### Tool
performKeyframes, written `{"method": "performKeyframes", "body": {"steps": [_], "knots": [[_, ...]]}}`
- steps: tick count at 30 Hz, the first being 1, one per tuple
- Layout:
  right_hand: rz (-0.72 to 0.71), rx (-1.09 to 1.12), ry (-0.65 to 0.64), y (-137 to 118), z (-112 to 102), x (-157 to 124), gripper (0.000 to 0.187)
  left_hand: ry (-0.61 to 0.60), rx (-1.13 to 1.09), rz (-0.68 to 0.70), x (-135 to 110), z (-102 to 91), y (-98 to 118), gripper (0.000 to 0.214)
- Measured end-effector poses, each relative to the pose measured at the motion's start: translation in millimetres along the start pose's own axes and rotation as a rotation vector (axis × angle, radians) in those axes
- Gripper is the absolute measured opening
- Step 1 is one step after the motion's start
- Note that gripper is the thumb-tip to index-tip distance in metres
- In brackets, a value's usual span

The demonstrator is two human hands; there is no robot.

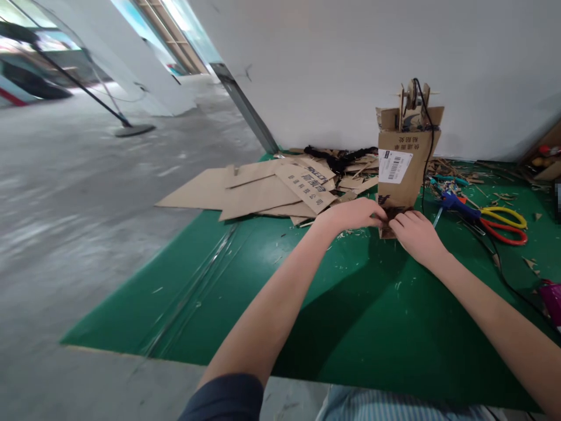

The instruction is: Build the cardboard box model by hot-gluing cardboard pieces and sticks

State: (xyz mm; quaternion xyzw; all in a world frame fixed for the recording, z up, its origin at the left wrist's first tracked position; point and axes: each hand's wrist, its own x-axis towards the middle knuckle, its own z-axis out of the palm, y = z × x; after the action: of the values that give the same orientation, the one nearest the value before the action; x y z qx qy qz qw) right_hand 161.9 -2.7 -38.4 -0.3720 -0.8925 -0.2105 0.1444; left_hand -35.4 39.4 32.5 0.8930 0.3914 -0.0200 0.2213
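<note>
A tall cardboard box (pixel 402 169) stands upright on the green table (pixel 245 292), with printed characters and a white barcode label on its front. At its top sits a pulley-like wheel (pixel 411 95) between cardboard uprights, and a black cord hangs down the right side. My left hand (pixel 353 214) reaches to the lower left of the box with thumb and fingers pinched together. From the right, my right hand (pixel 415 233) meets it at the box's low front opening, fingers curled closed. Whatever the fingertips hold there is too small or hidden to make out.
Flat cardboard pieces (pixel 272 190) and scraps are piled at the left back, with black fabric-like material (pixel 339 158) on top. Right of the box lie a blue glue gun (pixel 460 206) and scissors (pixel 504 225) with yellow and red handles. A white wall (pixel 350 70) rises behind.
</note>
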Motion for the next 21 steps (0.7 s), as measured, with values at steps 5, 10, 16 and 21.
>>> {"method": "performKeyframes", "body": {"steps": [5,10,16,21], "knots": [[-0.012,0.027,-0.012,3.2,0.2,-3.4,0.016,0.002,-0.015,0.010,3.2,3.0,0.4,0.023],[-0.039,0.049,-0.022,2.6,2.4,-3.6,0.018,0.032,-0.011,-0.004,3.5,4.6,1.5,0.022],[-0.068,0.071,-0.034,3.3,4.6,-3.4,0.019,0.039,-0.016,-0.008,4.6,5.9,-1.4,0.021],[-0.085,0.085,-0.054,5.3,3.9,-1.8,0.019,0.037,-0.025,-0.008,4.4,5.5,-0.8,0.021]]}}
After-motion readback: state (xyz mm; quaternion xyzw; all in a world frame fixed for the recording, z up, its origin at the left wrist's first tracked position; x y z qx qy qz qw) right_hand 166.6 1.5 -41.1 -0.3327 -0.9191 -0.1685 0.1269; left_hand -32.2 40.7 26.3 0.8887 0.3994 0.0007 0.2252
